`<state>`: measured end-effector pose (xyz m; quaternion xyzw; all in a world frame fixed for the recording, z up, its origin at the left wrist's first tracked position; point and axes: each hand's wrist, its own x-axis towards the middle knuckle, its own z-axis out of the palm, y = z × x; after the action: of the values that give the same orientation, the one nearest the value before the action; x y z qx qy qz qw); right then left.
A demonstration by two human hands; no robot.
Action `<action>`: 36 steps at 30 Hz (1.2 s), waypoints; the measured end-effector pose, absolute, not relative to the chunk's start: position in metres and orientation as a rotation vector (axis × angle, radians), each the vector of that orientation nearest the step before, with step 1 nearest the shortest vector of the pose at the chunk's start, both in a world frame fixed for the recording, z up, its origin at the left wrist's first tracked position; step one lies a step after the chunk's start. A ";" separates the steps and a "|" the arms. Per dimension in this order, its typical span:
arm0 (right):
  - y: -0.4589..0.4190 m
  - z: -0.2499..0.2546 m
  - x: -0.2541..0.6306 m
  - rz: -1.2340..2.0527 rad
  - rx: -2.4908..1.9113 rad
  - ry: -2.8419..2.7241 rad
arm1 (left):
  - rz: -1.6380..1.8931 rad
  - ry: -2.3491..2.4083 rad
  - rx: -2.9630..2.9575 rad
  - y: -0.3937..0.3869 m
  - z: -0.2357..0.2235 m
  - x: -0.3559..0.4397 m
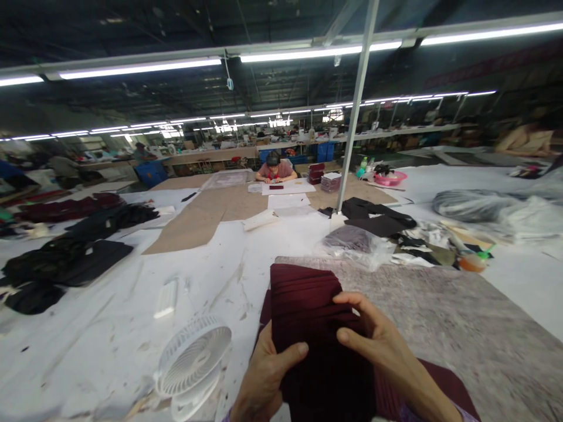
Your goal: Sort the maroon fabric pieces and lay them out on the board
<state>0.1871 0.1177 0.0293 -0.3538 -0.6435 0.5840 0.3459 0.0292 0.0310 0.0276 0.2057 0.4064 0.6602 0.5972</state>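
A stack of dark maroon fabric pieces [303, 293] rises in front of me, its layers fanned at the far end. My left hand [275, 369] grips the stack's left side, thumb lying over the top. At the right side, my right hand [373, 334] has its thumb and index finger apart, with the fingertips resting on the layers. More maroon fabric [444, 381] lies beneath my right forearm. The lower part of the stack is in deep shadow, and the fingers under its left edge are hidden.
A white fan [193, 357] stands at left. Greyish mottled fabric [440, 305] covers the table to the right. A metal pole [356, 111] rises beyond a plastic bag [352, 243]. Dark cloth [65, 258] lies left. Across the table sits a person [276, 169].
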 end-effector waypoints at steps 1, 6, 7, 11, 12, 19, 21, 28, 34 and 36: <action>0.116 0.030 0.186 1.522 -0.927 -1.661 | 1.536 0.941 0.479 0.031 0.027 0.030; 0.110 0.028 0.178 1.409 -0.964 -1.709 | 1.550 0.942 0.458 0.033 0.025 0.031; 0.109 0.028 0.178 1.394 -0.972 -1.703 | 1.549 0.942 0.456 0.033 0.025 0.031; 0.107 0.028 0.175 1.367 -1.020 -1.669 | 1.554 0.933 0.466 0.034 0.025 0.031; 0.107 0.028 0.175 1.371 -1.020 -1.662 | 1.557 0.930 0.465 0.034 0.025 0.031; 0.109 0.027 0.170 1.344 -1.064 -1.610 | 1.542 0.893 0.474 0.035 0.026 0.028; 0.109 0.027 0.169 1.341 -1.068 -1.607 | 1.545 0.897 0.468 0.036 0.026 0.028; 0.109 0.021 0.166 1.328 -1.121 -1.630 | 1.573 0.914 0.426 0.038 0.025 0.028; 0.122 0.018 0.175 1.313 -0.954 -1.636 | 1.548 0.925 0.462 0.035 0.021 0.021; 0.125 0.020 0.178 1.438 -0.921 -1.644 | 1.528 0.912 0.468 0.034 0.020 0.020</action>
<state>0.1785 0.1254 0.0197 -0.3601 -0.6425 0.5621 0.3761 0.0197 0.0336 0.0200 0.2022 0.3944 0.6608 0.6057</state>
